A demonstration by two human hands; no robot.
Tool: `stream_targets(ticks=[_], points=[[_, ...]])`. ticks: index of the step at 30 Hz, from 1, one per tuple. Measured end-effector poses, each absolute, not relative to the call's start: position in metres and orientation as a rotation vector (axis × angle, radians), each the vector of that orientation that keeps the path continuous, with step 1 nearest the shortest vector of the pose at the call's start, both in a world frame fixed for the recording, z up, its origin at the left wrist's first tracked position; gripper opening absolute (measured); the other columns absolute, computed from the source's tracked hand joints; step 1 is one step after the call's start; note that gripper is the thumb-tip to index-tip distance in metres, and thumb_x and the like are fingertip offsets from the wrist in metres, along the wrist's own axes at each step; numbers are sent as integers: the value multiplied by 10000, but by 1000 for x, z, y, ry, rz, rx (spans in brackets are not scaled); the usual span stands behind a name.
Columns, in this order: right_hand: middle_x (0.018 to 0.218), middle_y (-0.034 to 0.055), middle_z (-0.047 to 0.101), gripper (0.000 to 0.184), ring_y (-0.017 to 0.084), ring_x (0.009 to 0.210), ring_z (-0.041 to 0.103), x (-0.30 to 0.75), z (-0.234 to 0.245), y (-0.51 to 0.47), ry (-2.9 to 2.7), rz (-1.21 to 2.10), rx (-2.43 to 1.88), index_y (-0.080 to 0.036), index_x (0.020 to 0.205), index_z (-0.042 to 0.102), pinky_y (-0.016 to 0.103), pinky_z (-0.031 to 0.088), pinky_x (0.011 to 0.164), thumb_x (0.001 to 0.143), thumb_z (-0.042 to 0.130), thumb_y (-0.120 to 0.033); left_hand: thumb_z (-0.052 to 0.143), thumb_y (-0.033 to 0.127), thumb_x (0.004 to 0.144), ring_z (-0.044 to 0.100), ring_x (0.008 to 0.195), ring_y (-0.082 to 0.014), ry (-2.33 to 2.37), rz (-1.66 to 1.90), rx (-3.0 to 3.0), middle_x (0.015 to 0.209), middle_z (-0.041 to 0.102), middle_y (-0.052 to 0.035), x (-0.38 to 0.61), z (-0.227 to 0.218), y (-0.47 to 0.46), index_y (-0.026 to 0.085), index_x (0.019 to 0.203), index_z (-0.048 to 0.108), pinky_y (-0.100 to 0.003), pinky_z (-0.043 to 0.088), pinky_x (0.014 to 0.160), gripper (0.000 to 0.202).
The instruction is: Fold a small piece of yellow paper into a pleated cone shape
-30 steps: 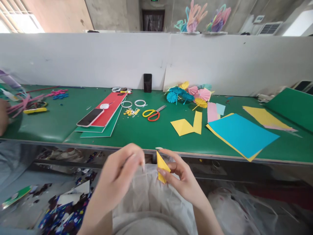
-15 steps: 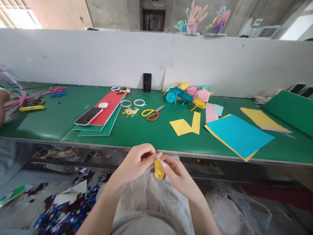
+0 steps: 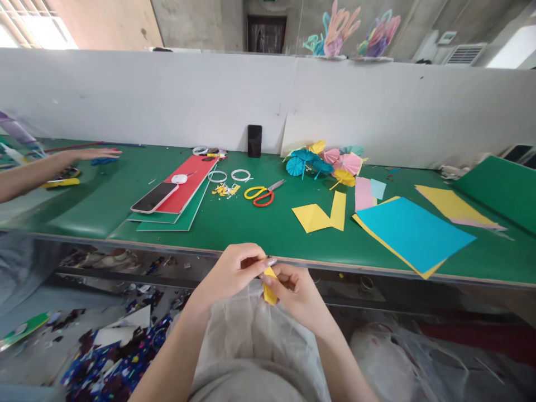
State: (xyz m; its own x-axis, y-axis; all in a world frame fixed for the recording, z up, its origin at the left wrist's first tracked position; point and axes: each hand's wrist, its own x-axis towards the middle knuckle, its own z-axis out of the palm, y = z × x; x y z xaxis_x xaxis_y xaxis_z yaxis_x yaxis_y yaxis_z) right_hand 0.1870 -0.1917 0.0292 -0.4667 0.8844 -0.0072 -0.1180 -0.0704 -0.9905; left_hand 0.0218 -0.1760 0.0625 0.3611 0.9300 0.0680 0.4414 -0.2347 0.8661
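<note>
A small folded piece of yellow paper [image 3: 270, 292] is held between my two hands, just off the table's front edge and above my lap. My left hand [image 3: 239, 269] pinches its upper end between thumb and fingers. Lower down, my right hand [image 3: 298, 288] grips the same paper with the thumb on top; its fingertips are partly hidden behind it. Beyond my hands on the table lie scissors [image 3: 264, 194] with one yellow and one red handle. Two yellow paper pieces, a square [image 3: 311, 218] and a strip [image 3: 338, 211], lie to their right.
Paper umbrellas [image 3: 307, 162] cluster by the white partition. Blue paper sheets [image 3: 414, 231] lie at right. A phone [image 3: 154, 198] rests on red and green boards [image 3: 184, 192]; tape rings [image 3: 240, 175] and yellow scraps [image 3: 226, 190] lie nearby. A co-worker's arm [image 3: 46, 170] reaches in at left.
The yellow paper has turned a little and looks narrower, with my right thumb shifted left over it. At left, a co-worker's arm has stretched across the table over the pink and blue pieces.
</note>
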Motion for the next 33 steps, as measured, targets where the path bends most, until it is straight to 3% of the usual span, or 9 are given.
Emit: stream_targets(ticks=[4,9,12,19,23,28,33], points=[[616,8,619,193,122,584,573,186,28,-190,-1429,1684,-811,-143,729,623,243,451,595,791,671,-321,500,329,874,401,565,-85,1197,793,1857,598,477,32,24,64,-176,146,626,540,-208,287,519,310],[595,-17,569,194,110,526,538,184,26,-193,-1434,1574,-943,-149,770,588,234,442,536,828,615,-331,481,358,882,406,573,-94,1206,817,1887,611,486,23,27,64,-176,153,635,533,-217,295,532,325],[655,1,601,178,128,597,578,185,27,-194,-1478,1584,-939,-146,799,592,251,468,586,822,623,-320,480,366,881,391,570,-94,1231,832,1871,601,462,26,26,65,-176,153,628,520,-217,289,528,334],[606,7,615,197,148,585,608,186,27,-194,-1460,1605,-966,-141,713,582,265,474,584,768,693,-295,499,408,868,358,516,-79,1243,866,1763,552,383,46,27,66,-175,154,598,475,-211,278,493,371],[709,32,663,270,147,630,623,185,26,-193,-1355,1650,-883,-144,855,633,250,477,577,782,671,-401,488,429,870,347,486,-72,1275,883,1665,538,360,56,28,67,-176,164,608,429,-203,266,466,377],[533,-9,568,379,99,452,530,187,25,-189,-1271,1498,-950,-144,705,618,215,426,460,851,551,-488,486,445,869,343,459,-64,1258,819,1628,523,352,67,24,68,-177,169,625,417,-191,261,445,374],[593,6,602,385,118,509,573,187,30,-188,-1379,1548,-896,-151,836,637,222,446,497,859,523,-518,484,472,866,347,431,-61,1255,893,1541,515,341,75,26,65,-177,179,650,400,-188,264,426,373]])
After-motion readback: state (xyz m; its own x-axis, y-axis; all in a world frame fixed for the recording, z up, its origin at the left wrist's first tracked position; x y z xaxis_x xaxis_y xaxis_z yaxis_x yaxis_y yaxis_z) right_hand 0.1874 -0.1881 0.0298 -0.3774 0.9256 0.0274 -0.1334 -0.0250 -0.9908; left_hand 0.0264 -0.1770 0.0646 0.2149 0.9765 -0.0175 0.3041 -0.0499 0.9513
